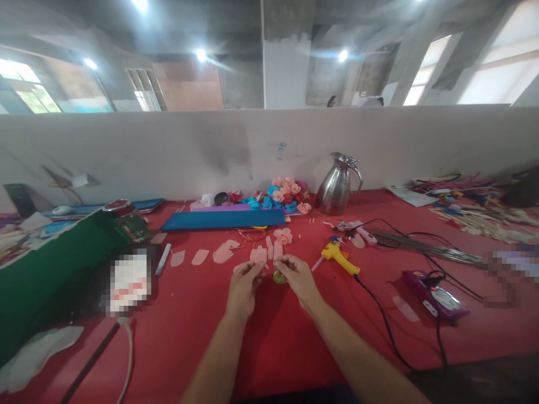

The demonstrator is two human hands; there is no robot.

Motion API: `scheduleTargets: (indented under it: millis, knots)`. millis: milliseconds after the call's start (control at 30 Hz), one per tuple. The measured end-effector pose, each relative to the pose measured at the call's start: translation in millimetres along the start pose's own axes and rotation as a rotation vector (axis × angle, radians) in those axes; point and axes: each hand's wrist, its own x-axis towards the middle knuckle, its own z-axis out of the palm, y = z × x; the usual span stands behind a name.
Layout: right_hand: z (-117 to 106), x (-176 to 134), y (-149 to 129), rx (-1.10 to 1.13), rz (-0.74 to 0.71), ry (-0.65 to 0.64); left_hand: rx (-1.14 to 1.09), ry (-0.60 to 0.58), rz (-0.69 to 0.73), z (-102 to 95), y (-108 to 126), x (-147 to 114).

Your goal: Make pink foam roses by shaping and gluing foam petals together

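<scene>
Over the red table (pixel 261 359), my left hand (pixel 245 287) and my right hand (pixel 297 280) face each other, a short gap between them. Both have thumb and fingers pinched together; a small pale pink bit seems to show at the left fingertips, too small to name. What the right fingers pinch is hidden. Just below the right fingertips lies a round green thing (pixel 279 277), partly covered. Pink petal-shaped pieces (pixel 225 251) are laid out beyond the hands, with a pink artificial flower (pixel 283 235) behind them.
Right of the hands lies a yellow glue gun (pixel 340 259), its cord running toward a purple power strip (pixel 435 294). A blue board (pixel 223 220), colourful artificial flowers (pixel 288 193) and a steel jug (pixel 339 184) stand along the back. At left are a jar (pixel 128 220) and green panel (pixel 63 275).
</scene>
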Motion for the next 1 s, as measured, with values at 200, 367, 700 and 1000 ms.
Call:
scheduleTargets:
  millis: [200,367,700,1000]
  knots:
    - [2,-3,4,-0.117,-0.085,-0.072,0.125,-0.012,0.111,-4.3,-5,3]
    - [2,-3,10,-0.227,-0.16,-0.093,0.209,0.019,0.183,-8.2,-7,4]
    - [5,-10,3,-0.363,-0.322,-0.033,0.233,0.03,0.197,-9.5,-8,5]
    - [5,-9,8,-0.425,-0.303,-0.018,0.142,0.027,0.143,-3.6,-3,1]
